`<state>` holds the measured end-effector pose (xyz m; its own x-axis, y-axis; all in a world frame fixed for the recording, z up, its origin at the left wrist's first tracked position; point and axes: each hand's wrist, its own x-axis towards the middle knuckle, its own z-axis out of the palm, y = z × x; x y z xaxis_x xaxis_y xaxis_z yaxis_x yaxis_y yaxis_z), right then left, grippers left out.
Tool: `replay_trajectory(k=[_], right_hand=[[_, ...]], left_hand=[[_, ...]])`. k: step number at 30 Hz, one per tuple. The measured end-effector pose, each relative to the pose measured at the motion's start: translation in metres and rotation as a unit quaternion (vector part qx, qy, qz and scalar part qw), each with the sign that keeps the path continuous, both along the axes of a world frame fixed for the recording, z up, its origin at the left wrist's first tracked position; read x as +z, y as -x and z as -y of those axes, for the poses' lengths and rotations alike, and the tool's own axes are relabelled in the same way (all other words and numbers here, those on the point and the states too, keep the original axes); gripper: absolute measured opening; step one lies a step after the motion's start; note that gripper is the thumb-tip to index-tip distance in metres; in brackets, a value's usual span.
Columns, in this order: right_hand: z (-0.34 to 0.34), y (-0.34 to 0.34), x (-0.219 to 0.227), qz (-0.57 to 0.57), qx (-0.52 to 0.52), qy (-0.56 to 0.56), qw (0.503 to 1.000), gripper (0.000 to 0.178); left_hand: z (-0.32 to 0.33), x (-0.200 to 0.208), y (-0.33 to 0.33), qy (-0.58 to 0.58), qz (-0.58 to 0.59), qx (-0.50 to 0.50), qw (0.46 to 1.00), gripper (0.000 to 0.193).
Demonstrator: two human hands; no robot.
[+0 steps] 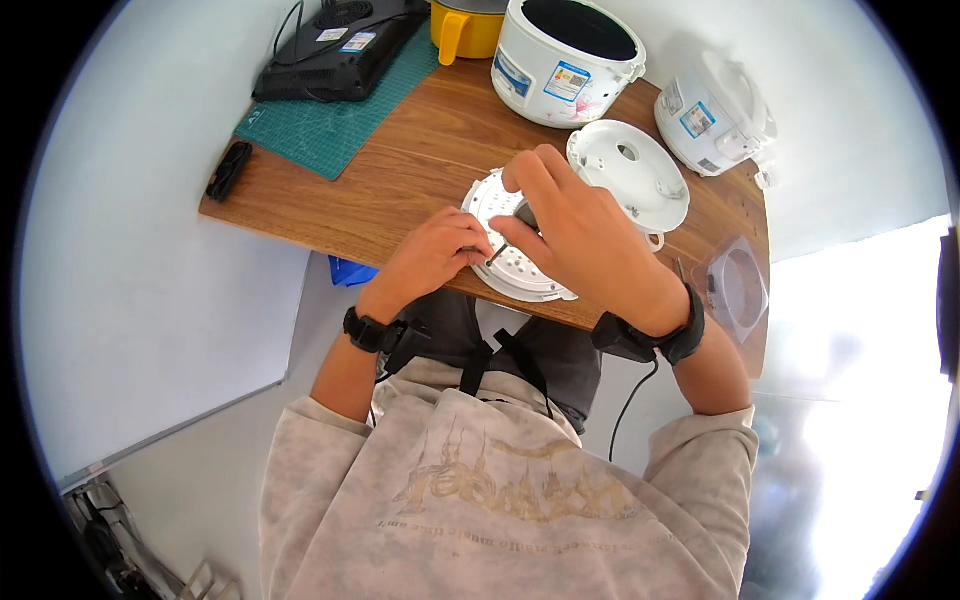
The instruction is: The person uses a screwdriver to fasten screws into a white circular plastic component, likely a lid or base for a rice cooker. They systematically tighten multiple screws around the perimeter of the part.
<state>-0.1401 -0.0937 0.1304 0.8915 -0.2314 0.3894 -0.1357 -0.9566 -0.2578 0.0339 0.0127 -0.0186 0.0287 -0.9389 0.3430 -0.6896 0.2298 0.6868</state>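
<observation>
A white round plate with many small holes (520,272) lies at the table's front edge, partly covered by my hands. My right hand (590,230) is above it, fingers closed round the dark handle of a screwdriver (497,254). The thin shaft slants down to the left toward the plate. My left hand (432,252) rests at the plate's left side, its fingertips pinched together close to the screwdriver's tip. Whatever lies between those fingertips is too small to make out. Just behind my right hand sits a white round lid (650,180) with a hole in it.
At the back stands a white rice cooker body (565,80), and another white rice cooker (705,115) is to its right. A yellow pot (468,32), black appliance (345,50) and green cutting mat (330,130) occupy the left. A clear plastic piece (738,288) lies right.
</observation>
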Motion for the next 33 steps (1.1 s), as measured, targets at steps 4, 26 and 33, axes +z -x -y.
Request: replay_trajectory(k=[4,26,33], right_hand=[[0.000,0.006,0.000,0.016,0.059,-0.079,0.995,0.034],[0.001,0.008,0.017,-0.061,0.016,0.046,0.997,0.038],[0.008,0.012,-0.002,-0.013,-0.056,0.044,0.997,0.042]], left_hand=[[-0.001,0.004,0.000,-0.005,-0.007,0.000,1.000,0.007],[-0.002,0.004,0.001,-0.041,0.001,0.000,0.999,0.010],[-0.001,0.003,0.004,-0.037,0.000,0.006,0.999,0.009]])
